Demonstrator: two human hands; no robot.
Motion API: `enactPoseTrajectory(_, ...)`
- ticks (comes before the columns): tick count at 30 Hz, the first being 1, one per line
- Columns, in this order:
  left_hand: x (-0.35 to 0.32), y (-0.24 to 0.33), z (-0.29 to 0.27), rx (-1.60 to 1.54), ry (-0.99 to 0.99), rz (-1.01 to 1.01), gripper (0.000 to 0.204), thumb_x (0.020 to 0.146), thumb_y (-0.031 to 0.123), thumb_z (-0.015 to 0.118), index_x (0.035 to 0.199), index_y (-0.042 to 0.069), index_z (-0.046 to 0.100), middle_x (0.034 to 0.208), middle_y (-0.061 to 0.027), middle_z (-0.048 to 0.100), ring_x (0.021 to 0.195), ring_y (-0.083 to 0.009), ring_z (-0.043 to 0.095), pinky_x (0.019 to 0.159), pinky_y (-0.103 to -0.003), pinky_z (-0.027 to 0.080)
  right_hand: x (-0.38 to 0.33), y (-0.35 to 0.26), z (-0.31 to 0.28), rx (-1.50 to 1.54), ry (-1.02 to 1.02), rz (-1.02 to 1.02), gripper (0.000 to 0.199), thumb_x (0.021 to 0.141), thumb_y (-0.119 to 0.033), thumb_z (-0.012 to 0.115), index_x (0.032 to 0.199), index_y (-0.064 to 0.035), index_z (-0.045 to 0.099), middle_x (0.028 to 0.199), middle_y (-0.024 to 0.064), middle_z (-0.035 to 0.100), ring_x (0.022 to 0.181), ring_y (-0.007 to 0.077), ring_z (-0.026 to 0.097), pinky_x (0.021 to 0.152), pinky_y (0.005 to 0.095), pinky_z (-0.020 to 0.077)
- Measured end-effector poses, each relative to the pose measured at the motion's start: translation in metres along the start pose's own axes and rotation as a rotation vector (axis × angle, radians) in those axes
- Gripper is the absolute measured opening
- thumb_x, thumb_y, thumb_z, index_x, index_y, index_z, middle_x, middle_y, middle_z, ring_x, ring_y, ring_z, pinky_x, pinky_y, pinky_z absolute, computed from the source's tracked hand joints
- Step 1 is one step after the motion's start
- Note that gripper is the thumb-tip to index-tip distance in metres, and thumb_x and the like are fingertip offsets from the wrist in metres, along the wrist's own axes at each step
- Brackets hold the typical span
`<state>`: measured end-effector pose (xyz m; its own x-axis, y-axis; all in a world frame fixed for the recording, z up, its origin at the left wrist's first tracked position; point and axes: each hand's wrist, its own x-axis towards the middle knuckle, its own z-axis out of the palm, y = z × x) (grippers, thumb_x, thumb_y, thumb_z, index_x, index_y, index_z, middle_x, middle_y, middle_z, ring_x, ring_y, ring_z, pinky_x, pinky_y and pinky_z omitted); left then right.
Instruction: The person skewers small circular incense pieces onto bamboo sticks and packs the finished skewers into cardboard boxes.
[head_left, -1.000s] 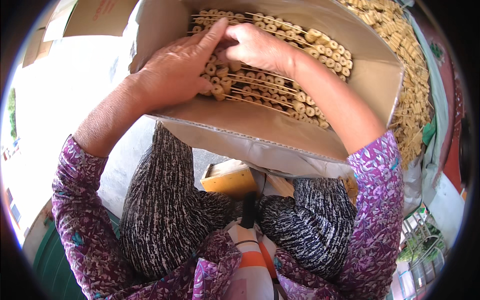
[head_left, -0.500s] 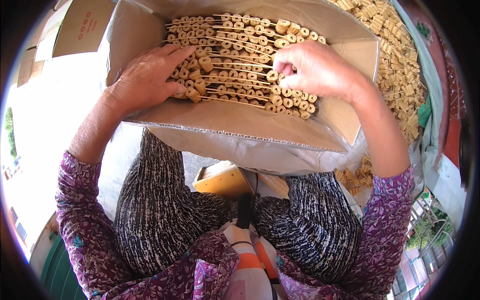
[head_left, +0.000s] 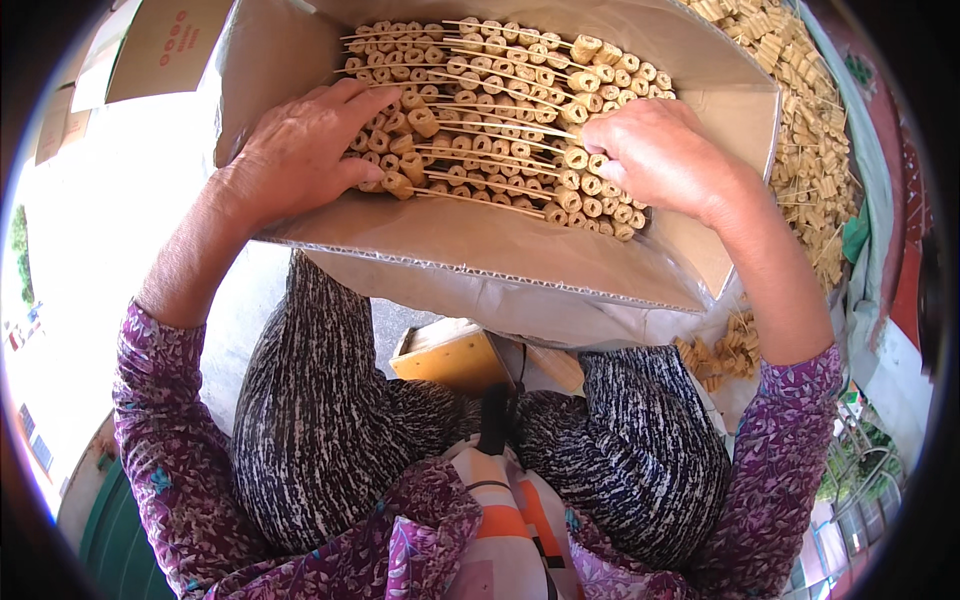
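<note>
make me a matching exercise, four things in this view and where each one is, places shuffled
1. left hand
2. right hand
3. yellow block
4. loose heap

A. seen between the legs
B. at the right end of the rolls
C. outside the box, on the right
D. at the left end of the rolls

Pairs: 1-D, 2-B, 3-A, 4-C

Purple Print Above, Black-and-White Streaks Below

The sleeves (head_left: 165, 450) are purple, patterned with small pale leaf shapes and touches of turquoise. The trousers (head_left: 310, 440) are black, streaked with white. A pale garment front (head_left: 505, 520) carries orange blocks and dark bands.
</note>
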<state>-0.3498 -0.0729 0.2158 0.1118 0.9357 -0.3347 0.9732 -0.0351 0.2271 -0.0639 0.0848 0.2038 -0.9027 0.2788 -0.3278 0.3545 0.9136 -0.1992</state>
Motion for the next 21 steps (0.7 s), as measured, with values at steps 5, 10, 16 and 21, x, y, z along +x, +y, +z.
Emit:
enactPoseTrajectory(5, -0.003, 0.003, -0.001, 0.001, 0.004, -0.001, 0.075, 0.075, 0.020, 0.074, 0.142, 0.014, 0.043, 0.140, -0.0183, 0.046, 0.128, -0.0357, 0.047, 0.107, -0.044, 0.040, -0.001, -0.010, -0.017, 0.019, -0.203, 0.114, 0.017, 0.074, 0.001, 0.059, 0.087, -0.0030, 0.069, 0.083, 0.0159, 0.068, 0.085, 0.0330, 0.067, 0.075, 0.0430, 0.0531)
enactPoseTrajectory(10, -0.006, 0.001, 0.004, 0.006, 0.010, 0.002, 0.075, 0.075, 0.021, 0.074, 0.143, 0.015, 0.042, 0.141, -0.0182, 0.046, 0.128, -0.0360, 0.047, 0.107, -0.044, 0.040, -0.012, -0.004, -0.011, 0.044, -0.135, 0.057, 0.012, 0.077, -0.003, 0.062, 0.088, -0.0042, 0.064, 0.075, 0.0191, 0.063, 0.076, 0.0381, 0.063, 0.069, 0.0470, 0.0495)
enactPoseTrajectory(16, -0.006, 0.005, 0.003, 0.018, 0.001, 0.000, 0.074, 0.076, 0.022, 0.073, 0.143, 0.015, 0.042, 0.141, -0.0185, 0.046, 0.128, -0.0361, 0.047, 0.107, -0.044, 0.040, -0.016, -0.007, -0.014, -0.010, -0.239, 0.054, 0.021, 0.079, -0.002, 0.060, 0.099, -0.0062, 0.066, 0.075, 0.0186, 0.064, 0.075, 0.0358, 0.064, 0.068, 0.0450, 0.0514)
enactPoseTrajectory(21, 0.003, 0.015, 0.003, 0.044, 0.010, -0.007, 0.073, 0.076, 0.022, 0.073, 0.142, 0.015, 0.042, 0.141, -0.0184, 0.046, 0.128, -0.0360, 0.047, 0.107, -0.044, 0.041, -0.030, -0.004, -0.009, -0.119, -0.208, 0.037, 0.031, 0.084, 0.001, 0.054, 0.112, -0.0075, 0.064, 0.075, 0.0176, 0.066, 0.075, 0.0320, 0.067, 0.068, 0.0429, 0.0533)
